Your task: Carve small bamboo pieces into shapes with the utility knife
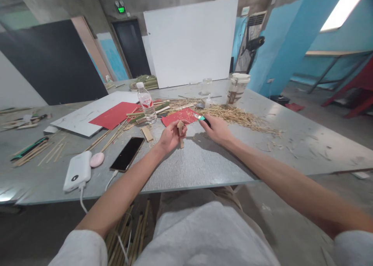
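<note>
My left hand (171,137) is closed around a small flat strip of pale wood or bamboo (181,136), held upright just above the table. To its right, my right hand (218,128) grips a utility knife (204,120) with a green and black handle, its blade pointing left. Behind both hands lies a red sheet (183,116) sprinkled with fine shavings. The knife tip is over the sheet's right end, apart from the strip. A short flat wooden piece (147,134) rests to the left of my left hand.
A water bottle (146,105) stands behind my left hand. On the left are a phone (127,154), a white power bank (77,171) and another red sheet (115,115). Thin straw-like strips (241,117) and a paper bucket (238,89) are at the right back.
</note>
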### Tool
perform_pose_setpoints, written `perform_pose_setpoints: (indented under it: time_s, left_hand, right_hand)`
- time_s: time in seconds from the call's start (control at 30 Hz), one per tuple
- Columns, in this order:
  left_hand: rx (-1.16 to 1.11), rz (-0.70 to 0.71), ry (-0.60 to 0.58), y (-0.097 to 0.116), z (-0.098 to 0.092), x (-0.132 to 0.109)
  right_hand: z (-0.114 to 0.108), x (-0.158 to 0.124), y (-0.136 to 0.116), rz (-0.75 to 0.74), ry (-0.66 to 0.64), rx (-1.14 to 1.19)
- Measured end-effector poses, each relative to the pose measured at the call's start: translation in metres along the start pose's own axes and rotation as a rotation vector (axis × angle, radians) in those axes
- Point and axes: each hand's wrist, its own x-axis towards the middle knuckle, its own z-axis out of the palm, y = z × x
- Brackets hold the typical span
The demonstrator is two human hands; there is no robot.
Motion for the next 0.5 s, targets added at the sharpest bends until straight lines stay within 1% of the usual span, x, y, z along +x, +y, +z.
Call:
perform_pose_setpoints:
  time_s: [0.27, 0.5]
  left_hand:
    - [0.052, 0.037, -0.049, 0.0005, 0.0011, -0.0006]
    - [0.182, 0.020, -0.179, -0.0092, 0.0036, -0.0048]
  right_hand:
    - [0.0019, -0.0001, 0.0015, -0.021, 0.009, 0.009]
    - [0.0005, -0.0023, -0.0041, -0.086, -0.002, 0.028]
